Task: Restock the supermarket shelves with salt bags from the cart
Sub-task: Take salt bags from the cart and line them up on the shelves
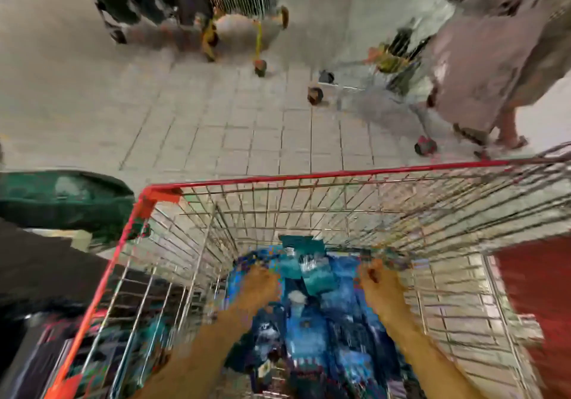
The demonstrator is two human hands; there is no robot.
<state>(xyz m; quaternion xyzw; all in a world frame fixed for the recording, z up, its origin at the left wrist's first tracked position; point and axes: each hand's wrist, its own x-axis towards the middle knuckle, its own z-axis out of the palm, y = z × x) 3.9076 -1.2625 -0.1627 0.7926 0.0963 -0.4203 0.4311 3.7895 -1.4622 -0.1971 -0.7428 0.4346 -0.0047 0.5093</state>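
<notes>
Pick-up stage, judged from the reach into the cart (309, 176). Left hand (259, 284) and right hand (378, 284) lowered onto opposite sides of the blue salt bags (309, 315) heaped on the cart floor; grip and finger spread unreadable through motion blur. Next, likely: close on one bag, lift clear of the wire walls, turn toward shelving, none of it identifiable here. Other shoppers' trolleys ahead.

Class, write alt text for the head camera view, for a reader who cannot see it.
Both hands, left hand and right hand, reach down onto blue salt bags piled in a red-rimmed wire cart. The picture is blurred, so the grip is unclear. Beyond it, on a tiled floor, stand other carts and a person in a pale garment.
</notes>
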